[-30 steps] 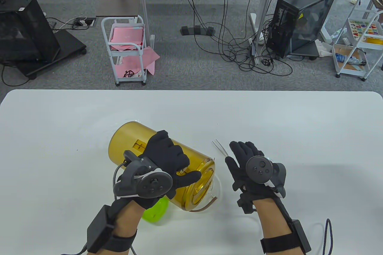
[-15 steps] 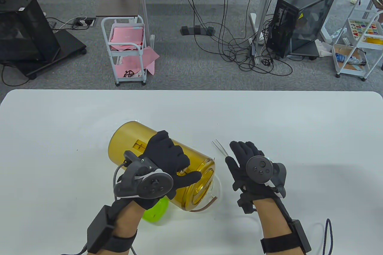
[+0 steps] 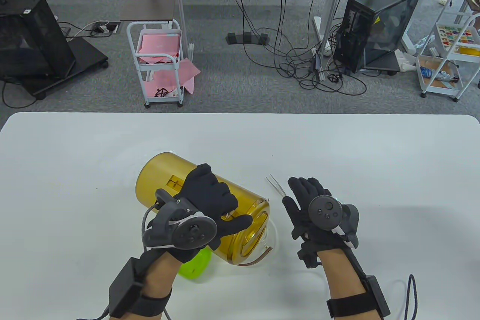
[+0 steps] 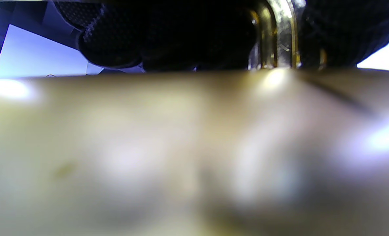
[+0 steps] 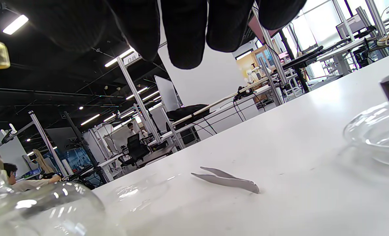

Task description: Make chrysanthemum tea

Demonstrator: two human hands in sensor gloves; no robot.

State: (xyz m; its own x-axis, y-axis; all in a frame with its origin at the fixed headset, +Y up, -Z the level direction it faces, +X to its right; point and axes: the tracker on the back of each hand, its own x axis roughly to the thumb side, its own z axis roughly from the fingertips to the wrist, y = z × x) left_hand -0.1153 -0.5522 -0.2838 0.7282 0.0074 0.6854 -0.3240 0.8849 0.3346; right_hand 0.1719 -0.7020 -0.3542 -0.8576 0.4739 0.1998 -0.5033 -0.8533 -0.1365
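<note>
A large amber jar [image 3: 165, 177] is tilted on its side, its open mouth low over a clear glass vessel [image 3: 273, 239]. My left hand [image 3: 228, 209] grips the jar near the mouth, fingers over the top and thumb along the rim. Up close in the left wrist view the jar [image 4: 181, 147] is a blur under dark fingers [image 4: 168, 39]. My right hand [image 3: 300, 194] hovers open, fingers straight, just right of the jar. Metal tweezers [image 3: 275, 185] lie on the table at its fingertips, also seen in the right wrist view as tweezers [image 5: 225, 179].
A lime-green lid [image 3: 195, 265] lies under my left wrist. In the right wrist view a glass lid [image 5: 374, 131] with a dark knob sits to the right and a glass vessel [image 5: 43, 206] at lower left. The white table [image 3: 375, 155] stretches back and right.
</note>
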